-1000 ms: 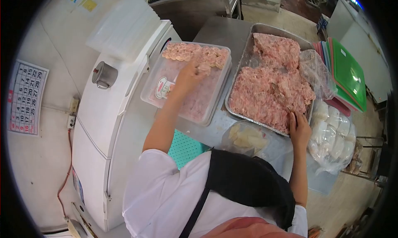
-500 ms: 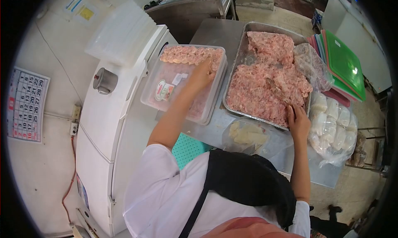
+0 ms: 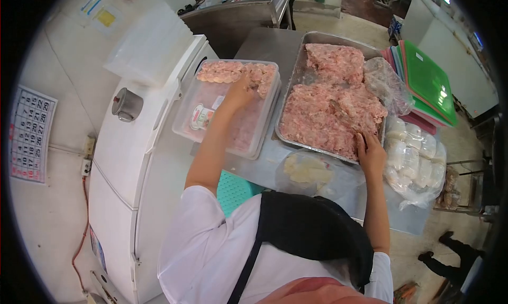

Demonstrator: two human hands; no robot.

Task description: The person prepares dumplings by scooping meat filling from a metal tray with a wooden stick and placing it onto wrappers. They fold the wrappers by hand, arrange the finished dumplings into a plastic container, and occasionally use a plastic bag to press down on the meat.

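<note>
My left hand [image 3: 239, 94] reaches down among small meat-filled dumplings [image 3: 221, 71] set along the far and right edges of a clear plastic container [image 3: 182, 125]. Its fingers are bent together; the fingertips are partly hidden, and what they hold cannot be made out. Pinkish ground meat [image 3: 325, 116] fills much of a metal tray [image 3: 292, 79] to the right. At the tray's near right corner, my right hand [image 3: 372, 153] has curled fingers against the meat. A narrow dark tool [image 3: 338, 111] lies partly sunk in the meat, pointing towards that hand; its grip is hidden.
A plastic bag with pale flat sheets [image 3: 307, 171] lies nearest my apron. Right of the tray are a crumpled bag [image 3: 389, 84], green lids [image 3: 428, 79] and bagged white bundles [image 3: 413, 158]. A white freezer [image 3: 127, 161] holding a metal pot [image 3: 127, 104] stands left.
My left hand has shifted left along the dumplings, away from the container's right edge. My right hand stays at the tray's corner. The view has swung slightly, and a person's legs show at lower right.
</note>
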